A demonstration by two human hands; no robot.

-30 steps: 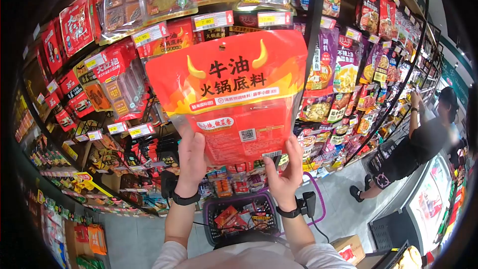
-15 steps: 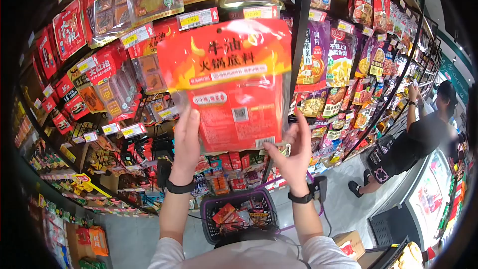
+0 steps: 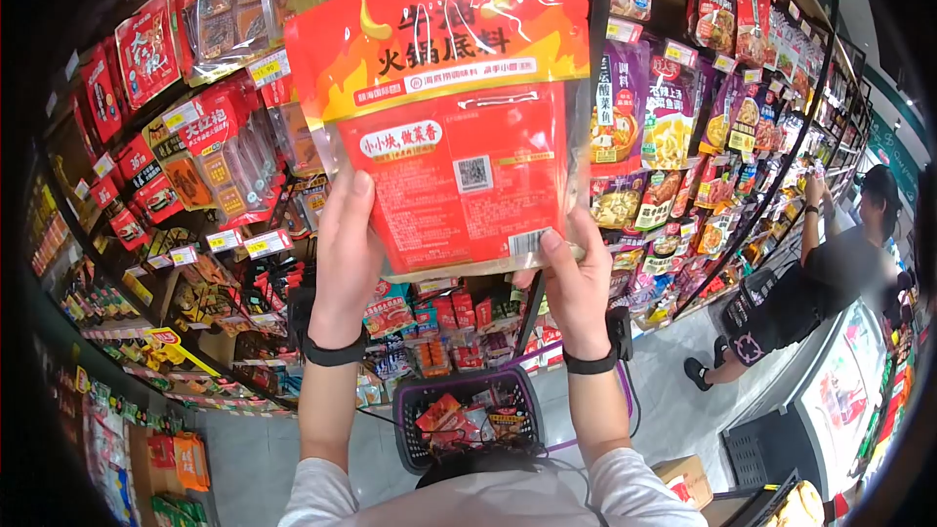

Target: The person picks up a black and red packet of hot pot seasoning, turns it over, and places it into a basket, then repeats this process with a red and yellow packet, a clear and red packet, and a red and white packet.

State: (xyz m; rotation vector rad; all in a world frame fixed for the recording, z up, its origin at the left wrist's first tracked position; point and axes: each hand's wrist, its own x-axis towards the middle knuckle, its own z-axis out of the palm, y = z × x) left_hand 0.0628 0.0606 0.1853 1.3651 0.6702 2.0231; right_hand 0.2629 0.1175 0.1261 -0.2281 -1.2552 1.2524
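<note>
The packet [image 3: 420, 200] has moved higher; the left hand [image 3: 347, 249] and the right hand [image 3: 580, 278] grasp its lower sides.

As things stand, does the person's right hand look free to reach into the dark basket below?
Probably not: the right hand is holding the red pouch near its lower right corner. The open top of the basket looks mostly uncovered, though, so letting go might be enough.

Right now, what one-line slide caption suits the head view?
Left hand and right hand hold a red pouch before shelved packets, basket below.
</note>
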